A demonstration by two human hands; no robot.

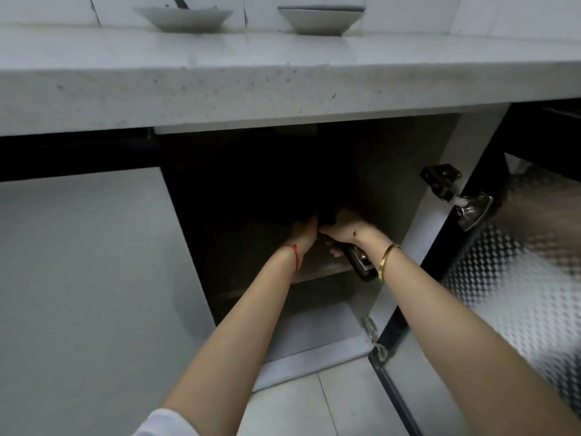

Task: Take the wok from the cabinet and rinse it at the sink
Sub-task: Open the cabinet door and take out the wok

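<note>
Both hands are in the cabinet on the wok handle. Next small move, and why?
Probably draw the wok straight back out along the shelf. The right hand is closed over the dark handle, the left hand is beside it, and the door stands open to the right, so the way out looks free. The wok's body is lost in shadow; pull slowly.

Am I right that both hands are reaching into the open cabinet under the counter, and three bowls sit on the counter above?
Nearly. Both hands, left and right, do reach into the open cabinet under the counter, but the head view shows two bowls up there, one beside the other, not three.
</note>
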